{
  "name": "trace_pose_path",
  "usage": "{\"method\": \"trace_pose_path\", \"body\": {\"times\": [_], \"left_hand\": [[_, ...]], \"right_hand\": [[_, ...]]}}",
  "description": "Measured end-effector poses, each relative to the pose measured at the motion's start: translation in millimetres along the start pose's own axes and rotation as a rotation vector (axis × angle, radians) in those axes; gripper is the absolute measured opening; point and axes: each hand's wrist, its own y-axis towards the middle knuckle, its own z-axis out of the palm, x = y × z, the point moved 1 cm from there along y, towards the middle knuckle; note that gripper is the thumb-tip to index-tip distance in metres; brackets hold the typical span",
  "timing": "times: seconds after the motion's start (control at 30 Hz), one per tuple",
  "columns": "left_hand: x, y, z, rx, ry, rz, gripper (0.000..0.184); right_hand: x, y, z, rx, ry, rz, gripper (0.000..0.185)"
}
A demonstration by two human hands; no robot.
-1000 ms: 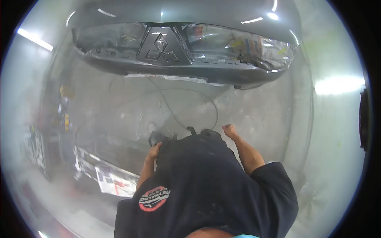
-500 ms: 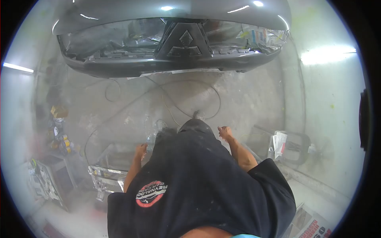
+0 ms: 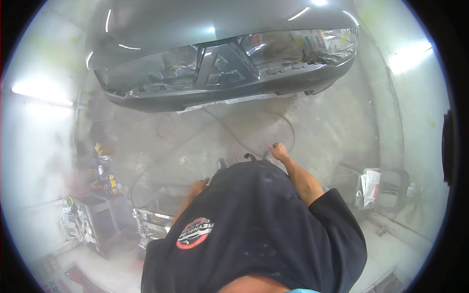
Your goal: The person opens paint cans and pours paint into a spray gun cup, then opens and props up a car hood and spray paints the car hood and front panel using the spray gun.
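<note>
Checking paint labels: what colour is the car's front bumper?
The front bumper is glossy dark grey; best seen in the head view.

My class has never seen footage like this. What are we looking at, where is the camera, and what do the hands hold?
There is no machine here, just a person with two bare hands. One camera, worn on the head, looks forward and down, so the dark shirt fills the bottom of the view.

The right hand is out in front of the body, fingers curled; no object shows in it. The left hand is partly hidden at the body's other side, so whether it holds anything is unclear.

Ahead stands a grey car front with a three-diamond emblem. On the floor between person and car lies a looping hose.
</note>
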Motion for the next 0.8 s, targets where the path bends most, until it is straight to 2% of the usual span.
{"method": "trace_pose_path", "body": {"times": [0.07, 0.13, 0.27, 0.37, 0.43, 0.57, 0.67, 0.8], "left_hand": [[10.7, 21.1, 22.1, 0.05, 0.162, 0.114, 0.049], [-6.2, 30.4, 29.4, 0.09, 0.195, 0.149, 0.05], [-58.8, 27.6, 16.2, 0.137, 0.118, 0.089, 0.053], [-86.2, 19.2, 1.4, 0.156, 0.067, 0.039, 0.056], [-97.1, 14.6, -6.8, 0.167, 0.05, 0.01, 0.057], [-112.9, 5.8, -16.7, 0.194, 0.019, -0.044, 0.06], [-128.5, -4.5, -21.2, 0.222, -0.042, -0.1, 0.063], [-162.2, -21.7, -50.5, 0.251, -0.303, -0.264, 0.067]], "right_hand": [[-0.7, 4.3, -17.7, -0.015, 0.052, -0.044, 0.047], [-22.1, 10.8, -24.9, -0.069, 0.081, -0.034, 0.047], [-80.5, 1.2, -38.6, -0.055, 0.039, 0.056, 0.047], [-150.6, -1.3, -24.5, -0.015, -0.111, 0.122, 0.049], [-168.7, -19.8, -30.3, -0.038, -0.042, 0.161, 0.051], [-177.4, -42.6, -25.4, 0.057, 0.006, 0.308, 0.055], [-165.9, -54.8, -10.0, 0.139, 0.206, 0.441, 0.056], [-125.7, -71.2, -1.8, 0.198, 0.132, 0.238, 0.056]]}}
